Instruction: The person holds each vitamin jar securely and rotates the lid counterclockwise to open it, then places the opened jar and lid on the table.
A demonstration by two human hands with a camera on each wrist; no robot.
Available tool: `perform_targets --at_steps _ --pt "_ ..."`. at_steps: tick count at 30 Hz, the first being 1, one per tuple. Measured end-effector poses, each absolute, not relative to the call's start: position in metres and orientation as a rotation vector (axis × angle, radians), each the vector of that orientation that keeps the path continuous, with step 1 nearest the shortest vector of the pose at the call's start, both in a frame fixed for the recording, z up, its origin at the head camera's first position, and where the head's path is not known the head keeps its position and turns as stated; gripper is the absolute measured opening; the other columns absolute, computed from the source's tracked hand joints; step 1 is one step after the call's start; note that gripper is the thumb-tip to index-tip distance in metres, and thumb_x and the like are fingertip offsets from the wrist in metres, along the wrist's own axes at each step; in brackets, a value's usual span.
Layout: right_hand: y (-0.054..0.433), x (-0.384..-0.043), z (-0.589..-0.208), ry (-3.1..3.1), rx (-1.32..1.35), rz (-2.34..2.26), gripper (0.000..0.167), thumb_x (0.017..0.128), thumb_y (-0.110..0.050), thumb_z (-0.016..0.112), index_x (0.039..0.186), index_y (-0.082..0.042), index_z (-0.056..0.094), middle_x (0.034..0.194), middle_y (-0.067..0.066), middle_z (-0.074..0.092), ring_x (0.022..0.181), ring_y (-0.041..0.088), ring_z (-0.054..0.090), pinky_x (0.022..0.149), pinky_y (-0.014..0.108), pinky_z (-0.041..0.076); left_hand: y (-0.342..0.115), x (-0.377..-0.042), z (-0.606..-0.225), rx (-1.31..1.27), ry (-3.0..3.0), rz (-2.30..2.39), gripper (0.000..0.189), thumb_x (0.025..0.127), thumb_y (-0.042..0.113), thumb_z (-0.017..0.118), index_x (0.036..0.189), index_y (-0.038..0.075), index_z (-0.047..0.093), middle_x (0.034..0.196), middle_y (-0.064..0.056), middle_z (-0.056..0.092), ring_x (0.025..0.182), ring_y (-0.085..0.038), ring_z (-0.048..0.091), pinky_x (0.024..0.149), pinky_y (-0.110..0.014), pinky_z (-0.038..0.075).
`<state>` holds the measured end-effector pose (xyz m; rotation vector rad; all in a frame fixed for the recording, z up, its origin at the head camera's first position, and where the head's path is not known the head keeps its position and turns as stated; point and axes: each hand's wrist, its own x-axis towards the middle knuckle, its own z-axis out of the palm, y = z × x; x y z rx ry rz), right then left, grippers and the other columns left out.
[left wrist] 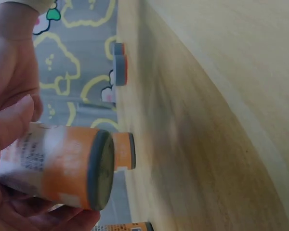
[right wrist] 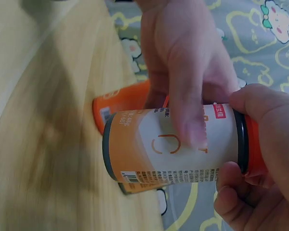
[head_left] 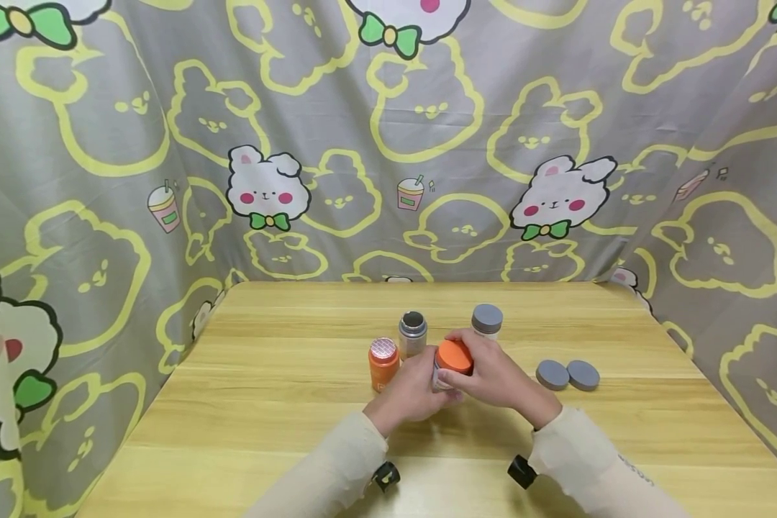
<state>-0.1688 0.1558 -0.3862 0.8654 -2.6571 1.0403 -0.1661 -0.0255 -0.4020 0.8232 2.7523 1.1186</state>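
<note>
Both hands are on one supplement bottle (right wrist: pixel 183 144) with an orange-and-white label, a dark base and an orange lid (head_left: pixel 455 357). My left hand (head_left: pixel 417 392) grips the bottle's body, its thumb (right wrist: pixel 195 130) across the label. At the top, my right hand (head_left: pixel 495 370) holds the orange lid, fingers and thumb on either side of its rim. In the left wrist view the bottle's base (left wrist: pixel 105 169) shows close over the table. Just left of the hands stands an orange bottle (head_left: pixel 383 370) with a foil-like patterned top. Behind it is a lidless bottle (head_left: pixel 413 331) with a grey neck.
A bottle with a grey lid (head_left: pixel 487 318) stands behind my right hand. Two loose grey lids, a left one (head_left: pixel 552 375) and a right one (head_left: pixel 583 375), lie side by side on the wooden table (head_left: pixel 252 417). A patterned curtain (head_left: pixel 337 144) surrounds the table's back and sides.
</note>
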Motion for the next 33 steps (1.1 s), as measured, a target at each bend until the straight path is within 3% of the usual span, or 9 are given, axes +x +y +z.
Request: perform_targets --at_steps 10,16,22,28,33 --pt "0.1538 -0.1667 -0.3836 -2.65 0.788 0.968 0.049 0.078 -0.044 0.08 0.105 -0.011 0.055 0.088 -0.003 0.054 0.071 0.011 0.05 0.059 0.025 0.047 -0.0261 -0.1651 -0.4029 0.8 2.825 1.123 0.052 0.076 0.03 0.083 0.115 0.009 0.054 0.098 0.002 0.062 0.081 -0.007 0.058 0.078 -0.024 0.051" --pt "0.1563 -0.1662 -0.3867 -2.586 0.875 0.911 0.05 0.08 -0.035 0.079 0.117 -0.008 0.059 0.106 0.0 0.058 0.086 0.012 0.054 0.071 0.029 0.05 -0.0278 -0.1651 -0.4039 0.771 2.834 1.087 0.054 0.077 0.032 0.083 0.116 0.01 0.054 0.101 0.001 0.063 0.083 -0.008 0.059 0.08 -0.026 0.051" --pt "0.1596 -0.1663 -0.3878 -2.551 1.018 0.945 0.053 0.083 -0.023 0.076 0.129 -0.008 0.054 0.117 0.002 0.057 0.094 0.014 0.056 0.077 0.034 0.052 -0.0293 -0.1658 -0.4055 0.764 2.847 1.057 0.055 0.077 0.031 0.082 0.118 0.009 0.053 0.102 -0.001 0.064 0.084 -0.009 0.06 0.08 -0.027 0.051" --pt "0.1597 -0.1665 -0.3879 -2.567 0.932 0.908 0.057 0.082 -0.031 0.078 0.127 -0.007 0.054 0.112 0.002 0.056 0.087 0.013 0.053 0.073 0.035 0.051 -0.0299 -0.1673 -0.4051 0.78 2.835 1.053 0.056 0.076 0.031 0.083 0.118 0.008 0.054 0.1 0.0 0.064 0.081 -0.008 0.06 0.078 -0.026 0.051" --pt "0.1618 -0.168 -0.3867 -2.541 0.985 0.967 0.049 0.081 -0.02 0.079 0.123 -0.008 0.056 0.104 -0.004 0.057 0.08 0.01 0.052 0.07 0.032 0.05 -0.0305 -0.169 -0.4056 0.771 2.823 1.044 0.056 0.076 0.032 0.084 0.117 0.009 0.055 0.097 0.001 0.064 0.079 -0.007 0.059 0.076 -0.025 0.051"
